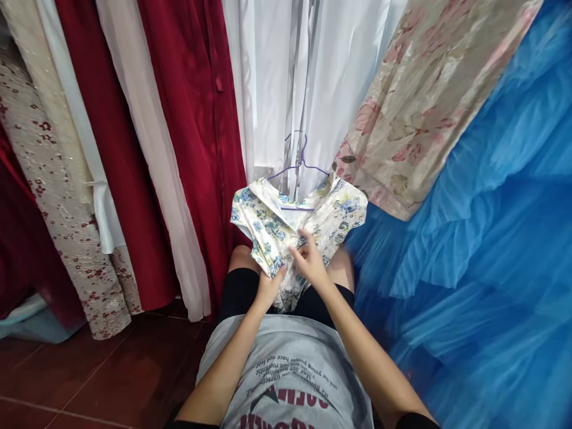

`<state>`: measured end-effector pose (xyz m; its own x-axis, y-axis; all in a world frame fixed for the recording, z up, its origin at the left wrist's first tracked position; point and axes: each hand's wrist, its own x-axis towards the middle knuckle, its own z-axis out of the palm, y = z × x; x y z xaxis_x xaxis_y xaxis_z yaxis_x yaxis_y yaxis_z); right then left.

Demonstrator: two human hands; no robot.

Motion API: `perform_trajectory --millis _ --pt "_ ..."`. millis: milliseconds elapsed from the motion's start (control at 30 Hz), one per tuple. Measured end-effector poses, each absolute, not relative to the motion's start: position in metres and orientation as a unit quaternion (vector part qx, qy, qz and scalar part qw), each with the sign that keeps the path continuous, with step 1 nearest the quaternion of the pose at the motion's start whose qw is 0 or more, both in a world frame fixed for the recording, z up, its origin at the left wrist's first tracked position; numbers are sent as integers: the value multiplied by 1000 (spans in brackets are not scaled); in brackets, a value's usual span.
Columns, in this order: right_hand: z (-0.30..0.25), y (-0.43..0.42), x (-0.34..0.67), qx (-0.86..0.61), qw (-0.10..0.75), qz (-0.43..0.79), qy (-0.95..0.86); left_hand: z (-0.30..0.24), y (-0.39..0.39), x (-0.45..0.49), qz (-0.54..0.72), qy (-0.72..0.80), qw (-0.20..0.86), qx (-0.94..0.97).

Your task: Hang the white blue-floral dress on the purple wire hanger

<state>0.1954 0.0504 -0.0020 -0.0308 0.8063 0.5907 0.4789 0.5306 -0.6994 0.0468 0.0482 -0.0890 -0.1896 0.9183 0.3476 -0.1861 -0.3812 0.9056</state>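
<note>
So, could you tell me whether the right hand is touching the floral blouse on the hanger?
Touching. The head view shows the right hand pinching the front of the floral blouse, no gap between them; the left hand grips the fabric alongside.

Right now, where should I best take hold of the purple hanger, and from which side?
Probably the hook of the purple hanger, from the far side: it sticks out bare past the collar of the floral garment, which covers its shoulders.

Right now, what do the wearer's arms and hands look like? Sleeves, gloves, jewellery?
Left hand and right hand are bare: no gloves, rings or watch visible. Forearms are uncovered. A black sleeve edge shows on the right upper arm at the frame's bottom.
</note>
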Motion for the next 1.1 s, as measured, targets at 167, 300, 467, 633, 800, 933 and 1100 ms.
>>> perform_trajectory --millis 167,300,467,633,800,933,1100 --pt "3 64 208 -476 415 118 -766 -90 38 38 708 443 339 434" --pt "34 53 231 -463 343 102 -811 -73 24 34 763 476 145 413" --pt "49 40 232 -431 261 85 -860 -44 27 59 675 402 106 610" --pt "56 36 235 -412 253 -6 -875 -37 47 83 517 391 167 743" --pt "78 55 241 -416 264 -53 -869 -29 38 74 458 413 166 770" --pt "126 91 236 -355 219 -148 -897 -12 26 61 378 448 150 796" --pt "201 132 224 -394 179 -174 -885 7 13 63 311 495 107 805"
